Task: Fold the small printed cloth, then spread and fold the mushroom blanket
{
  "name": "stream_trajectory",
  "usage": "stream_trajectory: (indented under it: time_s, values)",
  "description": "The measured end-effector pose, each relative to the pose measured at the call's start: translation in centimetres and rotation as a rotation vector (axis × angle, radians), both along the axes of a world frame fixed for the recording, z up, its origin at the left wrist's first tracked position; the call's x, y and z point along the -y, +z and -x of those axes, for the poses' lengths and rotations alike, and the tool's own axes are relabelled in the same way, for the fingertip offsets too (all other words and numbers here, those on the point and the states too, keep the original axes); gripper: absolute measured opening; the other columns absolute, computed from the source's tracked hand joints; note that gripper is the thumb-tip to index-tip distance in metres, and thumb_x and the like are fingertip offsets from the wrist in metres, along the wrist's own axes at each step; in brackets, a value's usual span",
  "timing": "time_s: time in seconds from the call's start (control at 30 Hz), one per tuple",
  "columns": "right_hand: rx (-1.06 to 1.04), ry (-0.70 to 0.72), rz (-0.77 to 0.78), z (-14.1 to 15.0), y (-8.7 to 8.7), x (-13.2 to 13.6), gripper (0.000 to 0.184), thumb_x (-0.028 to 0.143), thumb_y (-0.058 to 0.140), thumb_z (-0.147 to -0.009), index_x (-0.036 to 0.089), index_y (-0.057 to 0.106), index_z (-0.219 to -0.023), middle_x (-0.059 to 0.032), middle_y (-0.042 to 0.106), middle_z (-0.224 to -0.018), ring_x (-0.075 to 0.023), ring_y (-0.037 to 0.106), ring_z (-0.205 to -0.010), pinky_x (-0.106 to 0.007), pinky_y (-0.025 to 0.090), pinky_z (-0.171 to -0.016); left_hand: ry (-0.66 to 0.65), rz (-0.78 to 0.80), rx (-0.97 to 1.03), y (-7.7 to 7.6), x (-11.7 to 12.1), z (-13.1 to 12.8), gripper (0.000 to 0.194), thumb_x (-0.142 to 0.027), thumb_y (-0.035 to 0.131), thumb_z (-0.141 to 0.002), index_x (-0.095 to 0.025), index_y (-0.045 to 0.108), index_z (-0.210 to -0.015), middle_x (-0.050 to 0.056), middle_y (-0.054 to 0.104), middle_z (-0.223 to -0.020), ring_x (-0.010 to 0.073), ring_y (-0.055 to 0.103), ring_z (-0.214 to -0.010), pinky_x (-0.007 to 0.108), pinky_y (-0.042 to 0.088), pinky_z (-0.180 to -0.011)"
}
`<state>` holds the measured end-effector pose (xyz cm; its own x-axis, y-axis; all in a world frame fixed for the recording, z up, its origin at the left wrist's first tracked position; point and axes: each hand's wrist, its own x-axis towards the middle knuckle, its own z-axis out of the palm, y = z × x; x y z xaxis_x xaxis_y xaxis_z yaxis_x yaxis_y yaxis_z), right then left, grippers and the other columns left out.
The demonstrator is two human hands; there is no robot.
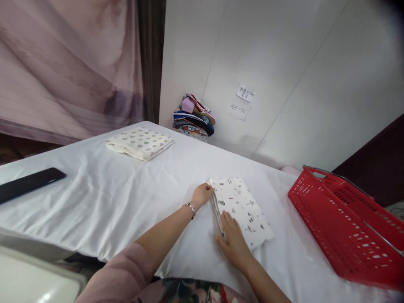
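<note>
- Tabletop (94,189), covered by white fabric with soft wrinkles, carries the printed cloth near its front edge, between the person and the wall; the cover looks smooth, so the cloth would probably slide on it if it is pushed.
- Red basket (318,210) stands to the right of the printed cloth, well apart from it.
- Another folded cloth (139,141), with grey spots, lies farther away, on the left side.
- The printed cloth (249,206), white with small figures, lies flat and folded. It seems light, soft and limp, not fragile; it has little stiffness of its own, so its layers could shift or crease if only one is lifted.
- The right hand (235,244) lies on the lower left part of the cloth. Its grip is rather wide, with fingers spread on the fabric and the thumb near the edge.
- The left hand (202,196) has a narrow grip: its fingertips appear to pinch the upper left corner.
- The layered left edge (216,210) runs between both hands. It seems the best place for holding, with all layers together and a flat palm as support.
</note>
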<state>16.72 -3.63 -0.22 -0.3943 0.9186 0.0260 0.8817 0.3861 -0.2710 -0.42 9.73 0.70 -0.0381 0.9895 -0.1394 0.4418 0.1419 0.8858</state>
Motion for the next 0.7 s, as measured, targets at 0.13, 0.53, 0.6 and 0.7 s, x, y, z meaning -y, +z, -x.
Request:
stream_trajectory:
  time_s: [0.13, 0.53, 0.6, 0.7]
  values:
    - [0.087, 0.038, -0.141, 0.3, -1.0, 0.9, 0.064, 0.028, 0.047, -0.081, 0.010, 0.028, -0.140, -0.0110, 0.014, -0.149, -0.0260, 0.010, -0.137, -0.046, 0.019, -0.110, 0.017, 0.009, -0.081, 0.0, -1.8, -0.6, 0.020, -0.039, 0.057, -0.074, -0.019, 0.057, -0.073, 0.002, 0.066, -0.074, 0.0152, 0.059, -0.068, 0.023, 0.039, -0.056]
    - [0.141, 0.115, -0.341, 0.4, -2.0, 1.6, 0.055, 0.021, 0.048, -0.082, 0.013, 0.038, -0.135, -0.0126, 0.026, -0.146, -0.0287, 0.017, -0.135, -0.048, 0.027, -0.106, 0.050, 0.005, -0.192, -0.5, -3.4, 0.1, 0.009, -0.026, 0.056, -0.074, -0.018, 0.060, -0.073, 0.004, 0.067, -0.075, 0.0160, 0.061, -0.070, 0.024, 0.041, -0.059]
    - [0.137, 0.119, -0.347, 0.5, -1.9, 1.7, 0.055, 0.021, 0.049, -0.081, 0.015, 0.038, -0.135, -0.0122, 0.026, -0.145, -0.0290, 0.018, -0.135, -0.048, 0.029, -0.105, 0.069, -0.035, -0.219, 0.1, -3.3, 0.1, 0.011, -0.024, 0.053, -0.076, -0.018, 0.060, -0.081, 0.005, 0.067, -0.081, 0.0179, 0.061, -0.076, 0.027, 0.044, -0.064]
    - [0.145, 0.123, -0.354, 0.6, -1.8, 1.7, 0.056, 0.021, 0.049, -0.081, 0.018, 0.037, -0.136, -0.0114, 0.027, -0.145, -0.0290, 0.019, -0.135, -0.049, 0.030, -0.104, 0.070, -0.191, -0.266, 1.2, -2.7, -0.2, 0.023, -0.025, 0.047, -0.082, -0.019, 0.056, -0.102, 0.007, 0.063, -0.104, 0.0196, 0.056, -0.099, 0.031, 0.043, -0.083]
